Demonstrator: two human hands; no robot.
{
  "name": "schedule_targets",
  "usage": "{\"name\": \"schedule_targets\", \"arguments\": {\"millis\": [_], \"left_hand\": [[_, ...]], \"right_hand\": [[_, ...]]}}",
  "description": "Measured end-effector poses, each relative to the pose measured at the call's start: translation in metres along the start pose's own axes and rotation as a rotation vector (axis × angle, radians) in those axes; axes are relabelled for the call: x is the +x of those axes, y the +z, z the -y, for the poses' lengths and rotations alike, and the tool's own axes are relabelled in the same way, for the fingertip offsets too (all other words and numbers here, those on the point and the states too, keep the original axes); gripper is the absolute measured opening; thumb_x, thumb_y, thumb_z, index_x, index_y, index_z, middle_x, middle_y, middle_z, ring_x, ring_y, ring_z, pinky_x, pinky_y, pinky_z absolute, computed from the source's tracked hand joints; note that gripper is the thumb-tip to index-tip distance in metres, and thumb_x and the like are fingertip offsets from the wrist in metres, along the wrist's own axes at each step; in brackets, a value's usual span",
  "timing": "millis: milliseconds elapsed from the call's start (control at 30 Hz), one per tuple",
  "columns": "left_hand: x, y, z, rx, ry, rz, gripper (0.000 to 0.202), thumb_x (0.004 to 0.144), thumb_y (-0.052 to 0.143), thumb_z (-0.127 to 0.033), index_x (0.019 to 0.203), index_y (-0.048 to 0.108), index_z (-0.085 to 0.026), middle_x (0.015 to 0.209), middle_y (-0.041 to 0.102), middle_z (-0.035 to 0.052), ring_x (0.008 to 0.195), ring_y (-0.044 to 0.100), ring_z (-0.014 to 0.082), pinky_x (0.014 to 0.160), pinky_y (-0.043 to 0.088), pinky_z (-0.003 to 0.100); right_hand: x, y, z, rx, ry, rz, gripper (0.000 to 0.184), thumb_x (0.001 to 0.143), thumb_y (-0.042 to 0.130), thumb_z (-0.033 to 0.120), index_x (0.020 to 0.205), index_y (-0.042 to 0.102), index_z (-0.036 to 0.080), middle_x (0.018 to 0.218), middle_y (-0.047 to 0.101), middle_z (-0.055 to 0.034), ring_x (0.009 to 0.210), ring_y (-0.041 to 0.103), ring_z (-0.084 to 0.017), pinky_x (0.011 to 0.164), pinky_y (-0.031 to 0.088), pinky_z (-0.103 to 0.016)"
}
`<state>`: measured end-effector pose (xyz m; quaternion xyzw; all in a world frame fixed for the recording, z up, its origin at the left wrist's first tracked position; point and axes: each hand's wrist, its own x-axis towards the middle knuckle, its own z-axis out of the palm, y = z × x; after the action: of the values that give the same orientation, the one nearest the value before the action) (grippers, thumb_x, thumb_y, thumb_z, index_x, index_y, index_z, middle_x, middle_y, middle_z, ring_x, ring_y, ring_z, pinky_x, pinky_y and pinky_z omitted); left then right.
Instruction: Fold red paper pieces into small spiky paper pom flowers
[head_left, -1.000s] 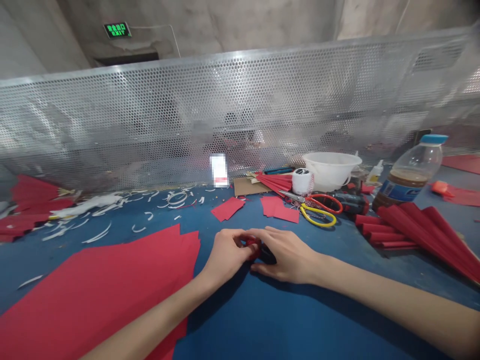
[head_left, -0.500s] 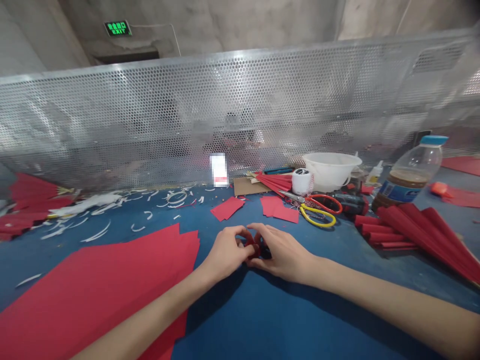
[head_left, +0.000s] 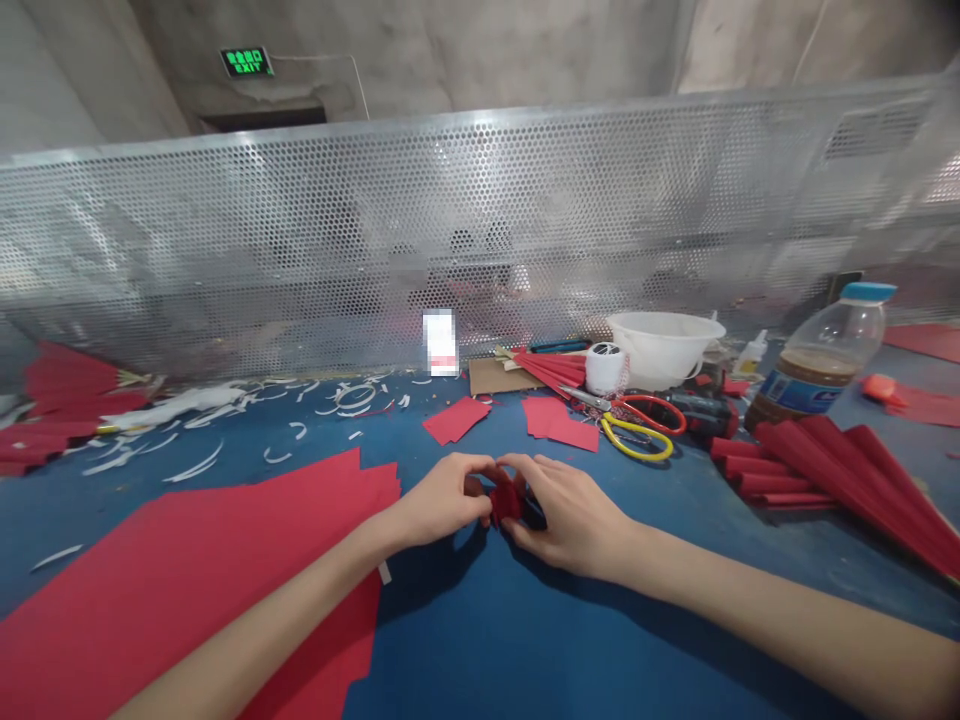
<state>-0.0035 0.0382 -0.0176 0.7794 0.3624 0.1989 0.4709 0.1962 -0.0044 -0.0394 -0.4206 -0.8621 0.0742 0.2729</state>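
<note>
A small red paper piece (head_left: 506, 499) stands between my two hands on the blue table (head_left: 525, 640). My left hand (head_left: 442, 498) pinches its left side with curled fingers. My right hand (head_left: 566, 510) closes on its right side, thumb and forefinger on the top. A dark object under the right fingers is mostly hidden. A stack of red paper sheets (head_left: 187, 570) lies just left of my left forearm.
Scissors (head_left: 637, 425), a thread spool (head_left: 604, 367), a white bowl (head_left: 664, 345) and a bottle (head_left: 814, 365) stand at the back right. Folded red fans (head_left: 832, 465) lie right, more fans (head_left: 52, 400) far left. Red scraps (head_left: 559, 418) and white trimmings (head_left: 195, 465) lie before a perforated metal screen (head_left: 480, 230).
Both hands have lifted slightly and turned the red paper piece upright between the fingertips; it shows more now. The camera view shifted a little.
</note>
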Motion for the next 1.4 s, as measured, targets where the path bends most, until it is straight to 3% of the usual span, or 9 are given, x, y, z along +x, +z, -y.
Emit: {"name": "schedule_targets", "arguments": {"millis": [200, 467, 633, 733, 867, 1033, 1200, 1400], "left_hand": [[-0.003, -0.006, -0.009, 0.210, 0.109, -0.004, 0.029, 0.074, 0.055, -0.010, 0.097, 0.070, -0.017, 0.082, 0.069, 0.0001, 0.061, 0.054, 0.0112, 0.056, 0.042, 0.021], [-0.002, -0.001, -0.003, 0.178, 0.065, 0.017, 0.025, 0.075, 0.057, -0.013, 0.098, 0.067, -0.015, 0.081, 0.069, 0.0017, 0.063, 0.057, 0.0137, 0.057, 0.043, 0.023], [-0.003, 0.002, 0.003, 0.148, 0.049, -0.060, 0.023, 0.077, 0.056, -0.014, 0.097, 0.066, -0.016, 0.079, 0.066, 0.0009, 0.066, 0.058, 0.0143, 0.060, 0.044, 0.023], [-0.004, 0.004, 0.006, 0.143, 0.039, -0.107, 0.026, 0.077, 0.057, -0.014, 0.102, 0.065, -0.017, 0.076, 0.064, -0.0001, 0.065, 0.055, 0.0136, 0.058, 0.042, 0.023], [-0.008, 0.009, 0.002, 0.152, 0.078, -0.161, 0.026, 0.077, 0.059, -0.015, 0.103, 0.064, -0.017, 0.078, 0.060, -0.0007, 0.067, 0.054, 0.0130, 0.061, 0.042, 0.023], [-0.015, 0.022, -0.014, 0.266, 0.176, -0.290, 0.011, 0.081, 0.063, -0.020, 0.092, 0.062, -0.020, 0.095, 0.060, 0.0015, 0.077, 0.054, 0.0146, 0.071, 0.045, 0.026], [-0.017, 0.035, -0.019, 0.373, 0.277, -0.237, 0.023, 0.081, 0.068, -0.023, 0.105, 0.066, -0.024, 0.110, 0.061, 0.0048, 0.102, 0.053, 0.0218, 0.094, 0.043, 0.035], [-0.016, 0.033, -0.016, 0.407, 0.256, -0.192, 0.024, 0.085, 0.067, -0.023, 0.109, 0.066, -0.024, 0.106, 0.065, 0.0046, 0.100, 0.053, 0.0223, 0.091, 0.043, 0.036]], "right_hand": [[0.001, -0.002, 0.001, -0.023, -0.002, 0.023, 0.049, 0.085, 0.060, 0.036, 0.129, 0.045, 0.018, 0.107, 0.066, -0.0107, 0.099, 0.063, -0.028, 0.083, 0.050, -0.038], [-0.001, 0.001, -0.002, 0.040, 0.031, 0.053, 0.049, 0.085, 0.064, 0.031, 0.130, 0.045, 0.023, 0.111, 0.066, -0.0078, 0.101, 0.063, -0.025, 0.082, 0.051, -0.035], [0.000, -0.004, -0.002, 0.119, 0.047, 0.052, 0.057, 0.080, 0.071, 0.045, 0.126, 0.046, 0.024, 0.115, 0.064, -0.0078, 0.104, 0.061, -0.027, 0.084, 0.049, -0.037], [0.001, -0.007, -0.006, 0.232, 0.109, 0.057, 0.056, 0.079, 0.071, 0.049, 0.124, 0.049, 0.023, 0.105, 0.066, -0.0057, 0.090, 0.063, -0.023, 0.075, 0.050, -0.034], [0.006, -0.007, -0.021, 0.523, 0.193, 0.052, 0.028, 0.095, 0.049, 0.036, 0.118, 0.054, 0.021, 0.095, 0.066, -0.0035, 0.084, 0.063, -0.019, 0.074, 0.050, -0.031], [0.012, -0.008, -0.034, 0.710, 0.197, 0.056, 0.024, 0.086, 0.053, 0.015, 0.109, 0.062, 0.018, 0.107, 0.068, -0.0056, 0.098, 0.064, -0.019, 0.087, 0.050, -0.032], [0.012, -0.008, -0.031, 0.712, 0.141, 0.085, 0.023, 0.083, 0.056, 0.014, 0.102, 0.067, 0.016, 0.101, 0.071, -0.0064, 0.090, 0.066, -0.020, 0.078, 0.052, -0.031], [0.012, -0.005, -0.039, 0.506, 0.285, -0.123, 0.026, 0.079, 0.051, 0.008, 0.100, 0.066, 0.016, 0.093, 0.071, -0.0042, 0.081, 0.065, -0.017, 0.071, 0.050, -0.028]]}}
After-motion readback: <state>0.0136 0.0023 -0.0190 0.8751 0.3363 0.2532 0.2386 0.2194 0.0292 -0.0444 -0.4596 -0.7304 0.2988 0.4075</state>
